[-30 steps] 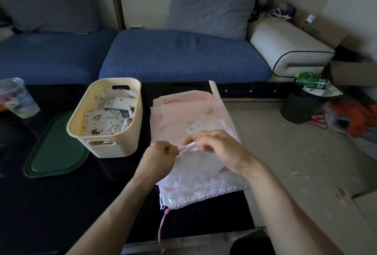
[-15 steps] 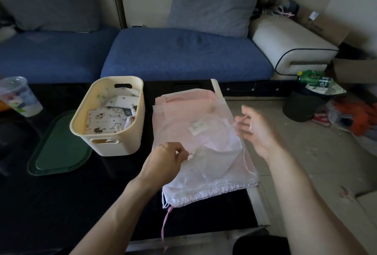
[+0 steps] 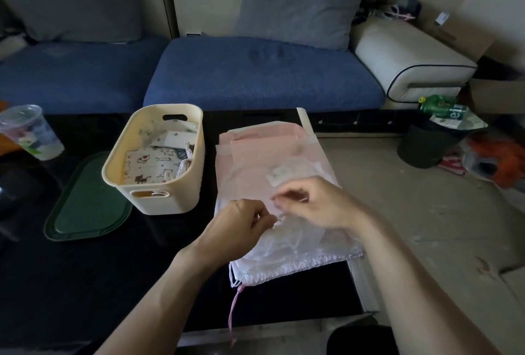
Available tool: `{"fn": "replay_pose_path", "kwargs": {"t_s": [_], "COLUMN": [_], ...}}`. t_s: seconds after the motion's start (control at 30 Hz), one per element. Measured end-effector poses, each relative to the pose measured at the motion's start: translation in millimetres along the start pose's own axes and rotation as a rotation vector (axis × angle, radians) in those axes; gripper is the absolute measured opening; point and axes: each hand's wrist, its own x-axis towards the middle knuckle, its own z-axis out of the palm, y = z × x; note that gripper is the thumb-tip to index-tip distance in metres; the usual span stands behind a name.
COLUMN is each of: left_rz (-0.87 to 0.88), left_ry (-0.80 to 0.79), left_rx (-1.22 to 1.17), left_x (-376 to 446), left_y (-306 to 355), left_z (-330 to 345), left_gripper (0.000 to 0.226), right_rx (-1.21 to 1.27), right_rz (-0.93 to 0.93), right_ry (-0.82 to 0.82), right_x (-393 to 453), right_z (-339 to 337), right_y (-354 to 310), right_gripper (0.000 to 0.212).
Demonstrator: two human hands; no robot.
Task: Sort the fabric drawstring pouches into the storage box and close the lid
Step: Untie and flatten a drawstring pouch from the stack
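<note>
A stack of pale pink and white drawstring pouches lies on the dark table, right of a cream storage box. The box holds several printed pouches. Its green lid lies flat on the table to the box's left. My left hand pinches a thin cord of the top white pouch. Close beside it, my right hand pinches the same cord above the pouch. A pink drawstring trails off the table's near edge.
A plastic cup stands at the table's far left. A blue sofa with grey cushions runs behind the table. On the floor to the right stand a dark bin with a green bottle on it, and cardboard boxes.
My right hand swung out to the right with fingers spread, then came back beside my left hand over the top pouch. My left hand kept its pinch and barely moved.
</note>
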Motion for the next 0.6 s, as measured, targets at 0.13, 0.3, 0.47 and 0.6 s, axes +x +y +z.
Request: {"fn": "replay_pose_path", "kwargs": {"t_s": [0.13,0.3,0.47,0.6], "left_rz": [-0.003,-0.064,-0.100,-0.105], "left_ry": [0.020,0.114,0.202,0.228], "left_rx": [0.003,-0.093,-0.152,-0.148], "left_x": [-3,0,1,1], "left_y": [-2,-4,-4,0], "left_z": [-3,-14,-24,-24], "left_gripper": [0.035,0.027,0.023,0.022], "right_rx": [-0.041,-0.038,-0.161,-0.216], "right_rz": [0.078,0.090,0.037,0.056], "right_ry": [-0.066,0.098,0.198,0.185], "right_x": [3,-1,-6,-13], "right_z": [13,3,-10,-21], "right_y": [-2,-6,-3,-1], "right_gripper": [0.014,0.022,0.022,0.023]}}
